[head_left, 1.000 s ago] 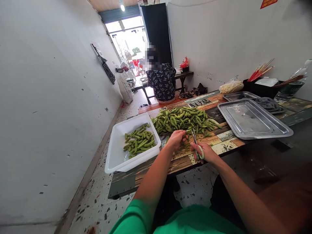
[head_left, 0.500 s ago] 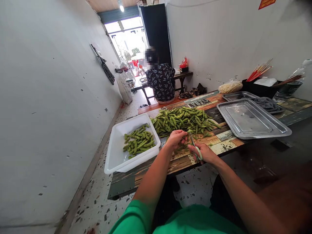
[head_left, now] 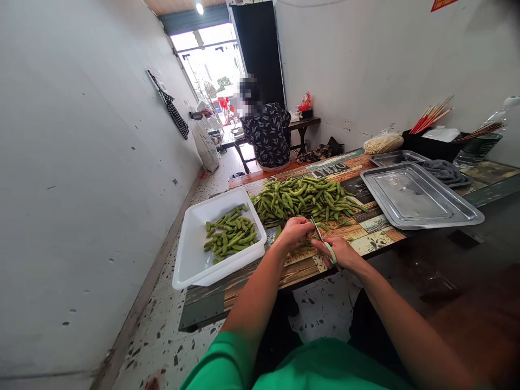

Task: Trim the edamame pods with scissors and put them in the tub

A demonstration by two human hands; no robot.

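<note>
My right hand [head_left: 339,252] is closed around the pale green handles of a pair of scissors [head_left: 317,229], whose metal blades point up and left. The blade tips meet the fingers of my left hand [head_left: 298,231], which are pinched on a green soybean pod, mostly hidden by the fingers. Just beyond both hands lies a large heap of soybean pods [head_left: 303,197] on the patterned wooden table [head_left: 252,276]. To the left, a white plastic tub [head_left: 189,244] holds a smaller batch of pods [head_left: 231,235]. Some bits of pod lie below my hands.
A metal tray [head_left: 422,197] sits at the right, with a smaller tray and a dark grey cloth [head_left: 442,171] behind it. Farther back are a bag of pale sticks [head_left: 383,143], a black box [head_left: 426,145] with skewers, and a plastic bottle [head_left: 479,149]. A person [head_left: 266,135] sits beyond the table.
The scissors' tips have shifted slightly left, closer to my left fingers. The view has tilted a little; the heap and the tub look the same.
</note>
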